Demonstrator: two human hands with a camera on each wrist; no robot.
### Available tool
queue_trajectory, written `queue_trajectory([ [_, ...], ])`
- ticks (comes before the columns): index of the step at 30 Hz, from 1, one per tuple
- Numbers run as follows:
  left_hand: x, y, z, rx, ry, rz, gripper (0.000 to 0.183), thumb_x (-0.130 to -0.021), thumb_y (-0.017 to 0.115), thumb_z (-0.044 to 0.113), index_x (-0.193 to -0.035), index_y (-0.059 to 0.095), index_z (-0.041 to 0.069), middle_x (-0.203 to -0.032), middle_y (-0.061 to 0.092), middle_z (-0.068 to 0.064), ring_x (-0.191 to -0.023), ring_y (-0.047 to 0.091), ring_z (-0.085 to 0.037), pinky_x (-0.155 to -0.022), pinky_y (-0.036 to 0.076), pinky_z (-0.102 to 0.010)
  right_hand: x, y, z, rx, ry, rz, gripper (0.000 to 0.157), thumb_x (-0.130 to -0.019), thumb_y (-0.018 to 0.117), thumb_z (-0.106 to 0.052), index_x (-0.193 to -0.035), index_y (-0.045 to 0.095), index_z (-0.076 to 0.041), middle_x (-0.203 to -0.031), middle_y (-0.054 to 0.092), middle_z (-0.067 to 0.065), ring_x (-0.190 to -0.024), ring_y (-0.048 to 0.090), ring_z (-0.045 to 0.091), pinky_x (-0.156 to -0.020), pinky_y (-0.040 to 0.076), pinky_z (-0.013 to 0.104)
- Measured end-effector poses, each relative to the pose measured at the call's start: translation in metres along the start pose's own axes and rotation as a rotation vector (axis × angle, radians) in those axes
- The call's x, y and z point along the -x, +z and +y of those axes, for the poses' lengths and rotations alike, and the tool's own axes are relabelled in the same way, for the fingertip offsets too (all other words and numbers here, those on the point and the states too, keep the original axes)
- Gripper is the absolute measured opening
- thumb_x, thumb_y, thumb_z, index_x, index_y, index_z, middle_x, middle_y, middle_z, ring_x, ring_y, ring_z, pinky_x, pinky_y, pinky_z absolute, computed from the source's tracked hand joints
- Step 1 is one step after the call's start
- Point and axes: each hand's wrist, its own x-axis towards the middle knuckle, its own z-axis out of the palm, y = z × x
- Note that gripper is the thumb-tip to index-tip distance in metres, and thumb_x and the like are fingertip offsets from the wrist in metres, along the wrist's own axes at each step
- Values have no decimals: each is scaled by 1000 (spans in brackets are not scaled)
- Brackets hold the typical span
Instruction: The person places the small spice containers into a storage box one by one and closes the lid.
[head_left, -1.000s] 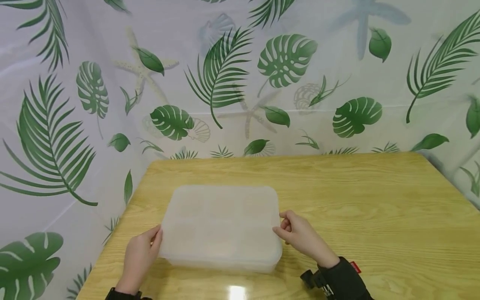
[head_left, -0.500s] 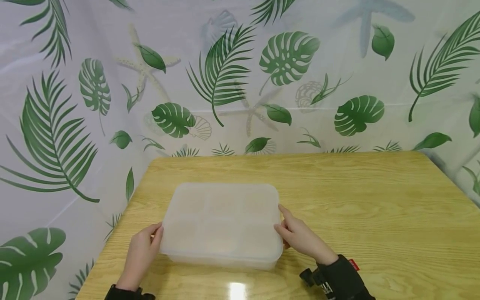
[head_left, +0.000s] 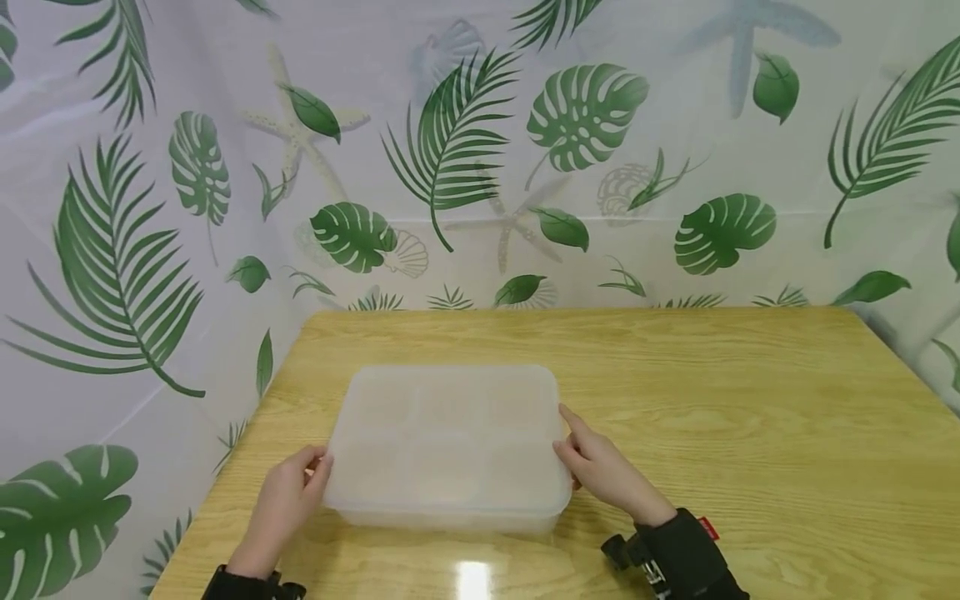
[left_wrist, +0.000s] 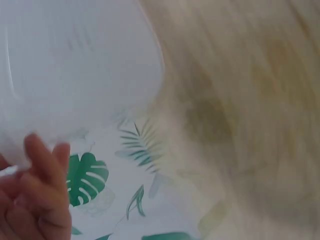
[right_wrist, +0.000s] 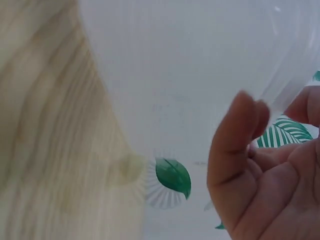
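A translucent white plastic box with a lid (head_left: pixel 447 437) is on the left part of the wooden table in the head view; faint compartment shapes show through its top. My left hand (head_left: pixel 281 500) pinches its left edge between thumb and fingers. At the opposite edge my right hand (head_left: pixel 603 467) grips the rim, thumb near the top and index finger reaching along the side. Both wrist views show the pale wall or underside of the box (left_wrist: pixel 75 65) close up, with curled fingers of the left hand (left_wrist: pixel 37 195) and right hand (right_wrist: pixel 265 180) at it. Whether it touches the table, I cannot tell.
The wooden table (head_left: pixel 750 417) extends to the right and behind the box. A white cloth with green leaf prints (head_left: pixel 480 150) hangs behind it and along the left side. A black wrist strap with a camera mount (head_left: pixel 678 554) sits on the right wrist.
The right index finger has straightened along the box's side. The box has shifted slightly away from me, both hands still on it. The head view has drifted a little.
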Motion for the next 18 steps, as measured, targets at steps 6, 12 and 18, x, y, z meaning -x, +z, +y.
queue_trajectory([
  [6,-19,-21,-5,-46,225,-100,39,-97,38,21,-118,53,-7,-112,56,-22,-106,53,-35,-87,40,-45,-4,-12,-3,147,-99,186,51,-96,40,-32,-130,40,6,-90,52,9,-73,48,18,-63,40,32],
  [12,-61,-30,3,-117,394,-236,49,-99,29,25,-133,35,-10,-135,35,-28,-126,30,-42,-101,24,-48,-22,-22,-5,393,-253,168,53,-97,39,-31,-132,36,9,-134,37,26,-123,36,40,-96,30,49],
  [18,-85,-30,-2,-200,497,-392,53,-99,26,27,-135,28,-12,-139,26,-31,-129,25,-41,-102,22,-45,-47,-16,-5,616,-276,38,48,-95,38,-15,-130,32,17,-137,29,33,-127,28,42,-100,25,47],
])
